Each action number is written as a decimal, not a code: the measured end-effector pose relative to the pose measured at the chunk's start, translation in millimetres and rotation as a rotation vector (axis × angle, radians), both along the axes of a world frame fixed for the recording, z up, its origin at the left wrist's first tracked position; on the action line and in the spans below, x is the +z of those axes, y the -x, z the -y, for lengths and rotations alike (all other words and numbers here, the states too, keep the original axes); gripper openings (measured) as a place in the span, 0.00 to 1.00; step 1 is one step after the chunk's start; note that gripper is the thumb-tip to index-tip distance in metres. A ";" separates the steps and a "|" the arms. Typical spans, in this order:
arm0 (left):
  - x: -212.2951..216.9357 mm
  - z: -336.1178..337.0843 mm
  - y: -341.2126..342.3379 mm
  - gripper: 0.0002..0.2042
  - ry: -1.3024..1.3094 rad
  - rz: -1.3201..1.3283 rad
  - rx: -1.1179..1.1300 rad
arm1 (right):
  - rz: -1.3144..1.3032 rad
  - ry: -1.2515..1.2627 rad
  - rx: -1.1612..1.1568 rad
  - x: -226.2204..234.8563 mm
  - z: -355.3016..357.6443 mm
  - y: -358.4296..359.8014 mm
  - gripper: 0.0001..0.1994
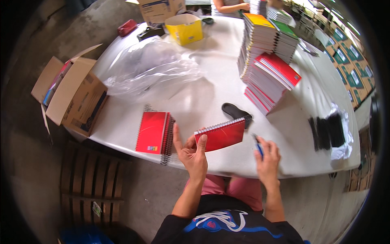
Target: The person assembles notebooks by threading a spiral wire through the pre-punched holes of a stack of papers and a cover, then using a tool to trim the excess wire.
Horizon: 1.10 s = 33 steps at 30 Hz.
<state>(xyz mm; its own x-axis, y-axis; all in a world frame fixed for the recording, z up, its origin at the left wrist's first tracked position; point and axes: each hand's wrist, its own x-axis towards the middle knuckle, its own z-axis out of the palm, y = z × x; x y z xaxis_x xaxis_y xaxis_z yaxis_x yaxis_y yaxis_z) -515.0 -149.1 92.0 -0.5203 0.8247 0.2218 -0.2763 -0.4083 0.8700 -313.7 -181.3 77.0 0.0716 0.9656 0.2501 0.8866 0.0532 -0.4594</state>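
My left hand grips a red spiral notebook by its left end, thumb on the cover. The notebook is raised over the table's near edge, its silvery coil along the upper side. In my closed right hand is a small blue-handled tool with a thin tip, its exact kind unclear. Left of my left hand lies a stack of red notebooks with dark coils jutting out at its sides. A dark, curved object lies just beyond the held notebook.
Tall piles of red notebooks and yellow-topped notebooks stand at the right back. Black coils lie at the far right. Clear plastic, a yellow box and an open carton occupy the left side. Another person's arm shows behind.
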 end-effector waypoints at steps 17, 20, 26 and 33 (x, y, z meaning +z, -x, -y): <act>25.9 51.1 83.6 0.16 -0.123 -0.301 0.296 | -1.320 0.162 0.553 51.8 -81.3 146.3 0.22; 20.7 47.1 111.6 0.17 -0.073 -0.386 0.421 | -1.589 0.354 0.651 60.6 -112.9 179.4 0.23; -12.2 39.9 146.9 0.24 0.095 -0.264 0.523 | -1.688 0.323 1.030 104.6 -160.2 207.6 0.27; -54.8 7.6 142.2 0.33 0.019 0.009 0.401 | 0.034 -0.008 1.649 104.2 -128.1 275.2 0.23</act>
<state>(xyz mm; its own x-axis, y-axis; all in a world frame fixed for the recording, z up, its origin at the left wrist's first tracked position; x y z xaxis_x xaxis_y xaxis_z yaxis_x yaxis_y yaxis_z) -657.2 -156.7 37.2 -0.8037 0.5596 0.2021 -0.1058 -0.4688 0.8769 -588.8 -53.2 181.3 -0.9721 -0.0107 0.2345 -0.1153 0.8919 -0.4372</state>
